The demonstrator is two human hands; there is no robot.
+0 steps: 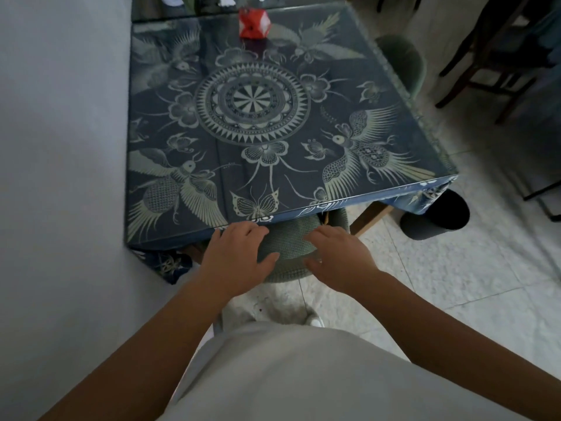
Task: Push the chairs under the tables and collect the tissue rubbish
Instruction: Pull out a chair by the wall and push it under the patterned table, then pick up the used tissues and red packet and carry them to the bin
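While I stand at the near edge of the counter, my left hand and right hand both lie flat on the back of a green chair, fingers spread and loose, neither one curled around anything. My left fingertips reach the counter's edge, just where the blue patterned cloth folds down; my right fingertips sit a little short of it. Between my two hands shows the knitted green cover of the chair, whose seat is hidden beneath the counter, so only its back reaches out toward me.

Beyond my hands, at the far side of the counter, stands a red box, well apart from both of them. Whether it holds tissue I cannot tell. Past my right hand and farther off, a second green chair stands close against the right side of the counter, its back showing above the edge. To the right of my right hand, on the tiled floor, a dark bin sits beside the counter's corner, partly under the hanging cloth, with a wooden leg between it and my hand. Dark chairs stand farther right. On my left hand's side a pale wall runs along the counter.
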